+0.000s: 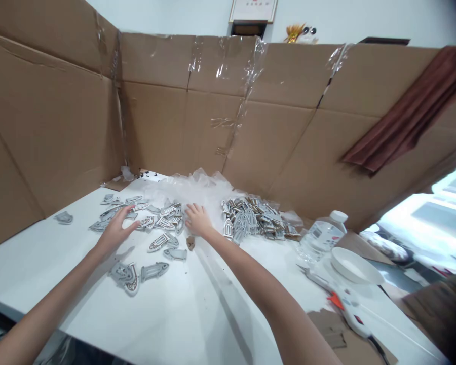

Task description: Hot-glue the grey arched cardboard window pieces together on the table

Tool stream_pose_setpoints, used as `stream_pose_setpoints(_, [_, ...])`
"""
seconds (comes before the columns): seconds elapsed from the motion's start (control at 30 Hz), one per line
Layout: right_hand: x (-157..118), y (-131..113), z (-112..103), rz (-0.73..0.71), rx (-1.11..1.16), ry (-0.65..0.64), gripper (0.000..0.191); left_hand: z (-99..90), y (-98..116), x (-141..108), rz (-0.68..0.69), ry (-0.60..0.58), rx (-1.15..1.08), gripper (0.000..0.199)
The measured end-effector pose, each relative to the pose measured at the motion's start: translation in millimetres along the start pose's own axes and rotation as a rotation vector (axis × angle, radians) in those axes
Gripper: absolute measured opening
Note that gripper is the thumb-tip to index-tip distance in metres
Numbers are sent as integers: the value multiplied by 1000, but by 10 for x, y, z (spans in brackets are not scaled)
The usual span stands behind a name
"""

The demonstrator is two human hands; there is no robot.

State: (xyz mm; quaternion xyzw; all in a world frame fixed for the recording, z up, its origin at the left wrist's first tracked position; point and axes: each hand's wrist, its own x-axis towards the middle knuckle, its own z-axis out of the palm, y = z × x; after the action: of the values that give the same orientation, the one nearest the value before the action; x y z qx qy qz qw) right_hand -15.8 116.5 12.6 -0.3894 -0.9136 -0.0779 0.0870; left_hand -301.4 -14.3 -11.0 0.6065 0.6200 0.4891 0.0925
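Observation:
My left hand (117, 228) is over the left part of the white table, thumb and fingers apart, beside loose grey metal pieces (146, 223) with pointed ends. Nothing shows between its fingers. My right hand (197, 219) has its fingers spread at the near edge of a heap of clear plastic bags (197, 187), just right of those pieces. A dense pile of similar pieces (251, 218) lies to the right of it. Nearer to me, a few pieces (154, 271) and a small brown piece (190, 243) rest on the table.
Cardboard walls (175, 116) stand behind and to the left. At the right are a clear plastic bottle (323, 233), a white bowl (355, 266), and a white glue gun (349, 309) with an orange trigger on a cardboard sheet (327, 324). A dark red cloth (410, 111) hangs on the wall.

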Motion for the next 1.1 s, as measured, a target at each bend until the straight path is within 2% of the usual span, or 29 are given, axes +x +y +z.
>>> stream_pose_setpoints(0.1, [-5, 181, -8, 94, -21, 19, 40, -5, -26, 10, -39, 23, -174, 65])
stream_pose_setpoints(0.23, [11, 315, 7, 178, -18, 54, 39, -59, -9, 11, -100, -8, -395, 68])
stream_pose_setpoints(0.3, [34, 362, 31, 224, -4, 80, 40, -104, 47, -6, -158, -72, -595, 71])
stream_pose_setpoints(0.4, [86, 425, 79, 301, 24, 134, 42, -160, 168, -47, -315, -256, -1130, 77])
stream_pose_setpoints(0.47, [131, 458, 113, 354, 46, 177, 45, -178, 238, -71, -371, -343, -1348, 81])
stream_pose_setpoints(0.6, [223, 469, 167, 460, 95, 271, 50, -186, 284, -97, -399, -457, -1542, 86])
stream_pose_setpoints(0.7, [275, 412, 171, 527, 131, 353, 56, -183, 258, -99, -371, -511, -1627, 90])
stream_pose_setpoints(0.83, [321, 203, 82, 567, 170, 482, 66, -184, 231, -90, -303, -587, -1698, 93])
stream_pose_setpoints(0.93, [337, -110, -59, 503, 204, 553, 69, -191, 252, -87, -265, -637, -1707, 94])
stream_pose_setpoints(0.97, [334, -247, -114, 461, 227, 576, 66, -194, 267, -89, -258, -647, -1700, 94])
stream_pose_setpoints(1.03, [313, -557, -223, 285, 385, 675, 46, -196, 300, -96, -253, -654, -1674, 94])
stream_pose_setpoints(1.1, [272, -878, -313, 139, 517, 706, 33, -193, 328, -106, -256, -646, -1633, 93])
